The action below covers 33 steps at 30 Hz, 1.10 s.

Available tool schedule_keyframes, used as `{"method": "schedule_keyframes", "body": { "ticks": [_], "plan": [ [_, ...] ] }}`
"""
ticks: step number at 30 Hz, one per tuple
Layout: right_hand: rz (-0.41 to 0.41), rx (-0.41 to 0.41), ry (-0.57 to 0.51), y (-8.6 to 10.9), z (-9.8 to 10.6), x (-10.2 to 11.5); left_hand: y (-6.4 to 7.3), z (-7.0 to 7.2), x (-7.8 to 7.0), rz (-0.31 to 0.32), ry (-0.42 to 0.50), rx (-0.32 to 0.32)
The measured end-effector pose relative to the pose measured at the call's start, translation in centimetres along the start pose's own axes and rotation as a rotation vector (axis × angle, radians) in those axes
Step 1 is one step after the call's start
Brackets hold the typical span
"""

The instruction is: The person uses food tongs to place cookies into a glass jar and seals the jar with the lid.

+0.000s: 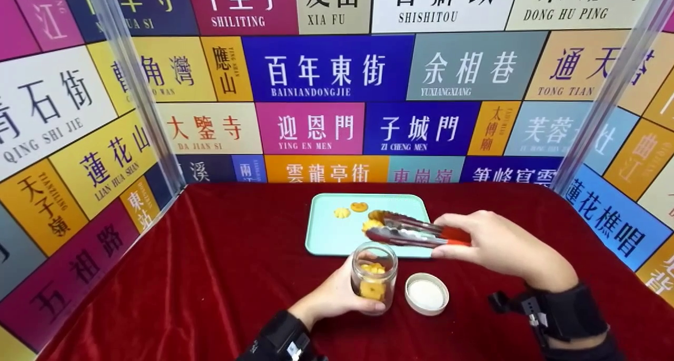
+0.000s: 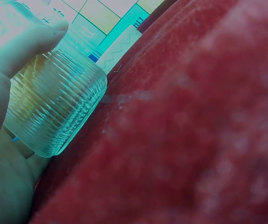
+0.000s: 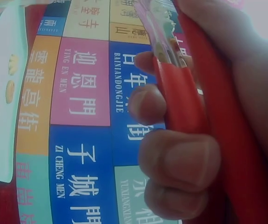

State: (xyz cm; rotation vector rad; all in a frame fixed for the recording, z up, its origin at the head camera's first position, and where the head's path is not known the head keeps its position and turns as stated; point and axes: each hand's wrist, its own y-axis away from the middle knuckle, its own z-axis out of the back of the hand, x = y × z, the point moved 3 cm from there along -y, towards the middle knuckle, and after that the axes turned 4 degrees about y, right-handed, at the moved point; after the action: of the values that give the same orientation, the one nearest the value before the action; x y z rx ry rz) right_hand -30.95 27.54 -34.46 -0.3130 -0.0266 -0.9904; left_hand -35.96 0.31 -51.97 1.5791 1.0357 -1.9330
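Observation:
My left hand [image 1: 337, 292] grips a clear glass jar [image 1: 387, 284], its thumb wrapped across the front; yellow cookies [image 1: 373, 287] lie inside. The left wrist view shows the ribbed wall of the jar [image 2: 73, 93] close up. Red-handled metal tongs [image 1: 416, 229] are in my right hand [image 1: 495, 242], with the fingers curled round the handles in the right wrist view. Their tips reach left over the tray, just above the jar mouth in the head view. A yellow cookie [image 1: 370, 226] shows between the tips.
A mint-green tray [image 1: 324, 240] lies behind the jar, with a pale flower-shaped cookie [image 1: 342, 212] and a browner round cookie [image 1: 359, 207] on it. To the right of the jar is a round white lid [image 1: 426, 294]. Red velvet cloth [image 1: 210, 277] covers the table, before sign-covered walls.

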Motion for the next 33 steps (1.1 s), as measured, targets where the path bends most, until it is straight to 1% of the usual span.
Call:
{"method": "schedule_keyframes", "body": {
  "ticks": [9, 14, 19, 27, 33],
  "plan": [
    [0.031, 0.045, 0.013, -0.07, -0.50, 0.14, 0.07, -0.10, -0.07, 0.009, 0.021, 0.011],
    [0.003, 0.078, -0.005, -0.08, -0.60, 0.24, 0.09, -0.04, -0.06, 0.015, 0.000, 0.007],
    [-0.014, 0.090, -0.013, 0.02, -0.45, 0.41, 0.05, -0.03, -0.03, 0.020, -0.009, 0.012],
    [-0.023, 0.115, -0.011, 0.02, -0.54, 0.37, 0.06, 0.06, -0.05, 0.006, -0.017, 0.014],
    [-0.025, 0.116, -0.008, 0.02, -0.59, 0.40, 0.03, 0.09, -0.03, -0.001, -0.012, 0.014]
  ]
}}
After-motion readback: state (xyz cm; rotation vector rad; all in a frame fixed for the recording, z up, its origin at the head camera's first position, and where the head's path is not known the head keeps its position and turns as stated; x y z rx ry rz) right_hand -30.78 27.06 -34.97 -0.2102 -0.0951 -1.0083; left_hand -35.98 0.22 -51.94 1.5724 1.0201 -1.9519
